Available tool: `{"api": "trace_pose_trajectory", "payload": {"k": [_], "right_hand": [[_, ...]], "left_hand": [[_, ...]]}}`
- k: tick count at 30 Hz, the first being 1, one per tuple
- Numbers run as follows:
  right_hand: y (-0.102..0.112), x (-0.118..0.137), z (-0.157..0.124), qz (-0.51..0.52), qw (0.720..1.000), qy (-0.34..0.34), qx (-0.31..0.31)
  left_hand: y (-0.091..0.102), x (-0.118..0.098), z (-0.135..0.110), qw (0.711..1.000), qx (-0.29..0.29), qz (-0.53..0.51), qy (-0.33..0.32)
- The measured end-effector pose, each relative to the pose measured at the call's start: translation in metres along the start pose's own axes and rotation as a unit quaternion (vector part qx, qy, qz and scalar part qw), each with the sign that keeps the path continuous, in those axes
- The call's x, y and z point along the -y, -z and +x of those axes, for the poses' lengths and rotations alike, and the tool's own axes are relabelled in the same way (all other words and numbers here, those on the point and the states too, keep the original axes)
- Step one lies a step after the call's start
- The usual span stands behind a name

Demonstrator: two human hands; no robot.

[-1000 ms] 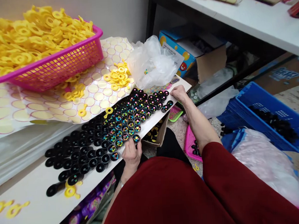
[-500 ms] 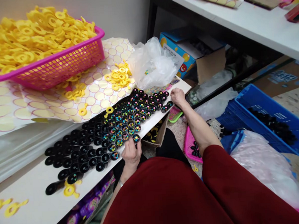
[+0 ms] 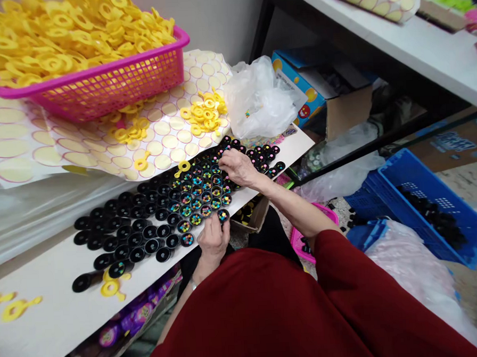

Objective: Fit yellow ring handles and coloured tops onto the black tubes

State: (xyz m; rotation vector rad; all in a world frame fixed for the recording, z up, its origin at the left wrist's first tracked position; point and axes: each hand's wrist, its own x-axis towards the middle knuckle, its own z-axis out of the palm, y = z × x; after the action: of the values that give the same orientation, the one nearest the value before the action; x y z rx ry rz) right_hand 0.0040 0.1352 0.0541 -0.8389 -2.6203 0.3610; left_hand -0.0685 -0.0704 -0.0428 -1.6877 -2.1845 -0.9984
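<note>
My left hand (image 3: pixel 212 238) is at the front edge of the white bench, its fingers closed round a small black cup (image 3: pixel 223 216) that has coloured beads in it. Over the far part of the cup rows hovers my right hand (image 3: pixel 238 167), fingertips pinched together; whether something small is between them is hidden. Standing black cups (image 3: pixel 151 247) fill the bench in packed rows, dark inside on the left and holding bright beads towards the right. A yellow ring with a stem (image 3: pixel 182 168) lies at the back of the rows.
A pink basket (image 3: pixel 109 81) heaped with yellow rings stands at the back left on a circle-printed sheet (image 3: pixel 172 130). Behind the cups is a clear plastic bag (image 3: pixel 260 100). Blue crates (image 3: pixel 435 205) sit on the floor at right, below another white table (image 3: pixel 378 30).
My right hand has moved left from the far right end of the rows to above the bead-filled cups. My left hand stays at the front edge with its cup. The view has shifted slightly.
</note>
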Motion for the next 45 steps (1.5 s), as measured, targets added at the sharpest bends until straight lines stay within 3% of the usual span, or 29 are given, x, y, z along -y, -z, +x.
{"api": "trace_pose_trajectory", "payload": {"k": [4, 15, 19, 22, 25, 27, 29, 31, 34, 38, 45], "right_hand": [[-0.012, 0.002, 0.009, -0.059, 0.998, -0.006, 0.035], [-0.015, 0.006, 0.01, -0.112, 0.991, -0.005, 0.075], [-0.014, 0.008, 0.01, -0.093, 0.993, -0.009, 0.077], [-0.001, 0.005, 0.009, -0.047, 0.997, -0.011, 0.057], [0.023, -0.017, 0.002, 0.032, 0.999, -0.035, -0.011], [0.041, -0.047, -0.007, 0.079, 0.989, -0.095, -0.081], [0.056, -0.085, -0.02, 0.093, 0.962, -0.197, -0.165], [0.066, -0.125, -0.035, 0.071, 0.918, -0.312, -0.235], [0.067, -0.171, -0.054, 0.045, 0.868, -0.427, -0.249], [0.048, -0.194, -0.062, 0.08, 0.877, -0.42, -0.22], [0.03, -0.194, -0.059, 0.062, 0.887, -0.399, -0.222]], "left_hand": [[0.002, 0.0, -0.002, 1.0, 0.004, 0.003, -0.018], [0.001, 0.001, -0.003, 1.0, 0.001, -0.006, -0.02], [0.0, 0.001, -0.001, 1.0, 0.009, -0.013, 0.005], [-0.001, 0.001, 0.001, 1.0, 0.0, -0.016, 0.015], [-0.001, 0.003, 0.0, 1.0, -0.002, -0.015, 0.002], [-0.001, 0.005, -0.002, 1.0, -0.002, -0.009, -0.016], [-0.002, 0.008, -0.003, 0.999, -0.02, 0.003, -0.032], [-0.004, 0.01, -0.003, 0.998, -0.033, 0.018, -0.053], [-0.006, 0.011, 0.001, 0.994, -0.059, 0.044, -0.078], [-0.005, 0.009, 0.002, 0.992, -0.069, 0.057, -0.085], [-0.005, 0.01, 0.001, 0.998, -0.045, 0.023, -0.042]]}}
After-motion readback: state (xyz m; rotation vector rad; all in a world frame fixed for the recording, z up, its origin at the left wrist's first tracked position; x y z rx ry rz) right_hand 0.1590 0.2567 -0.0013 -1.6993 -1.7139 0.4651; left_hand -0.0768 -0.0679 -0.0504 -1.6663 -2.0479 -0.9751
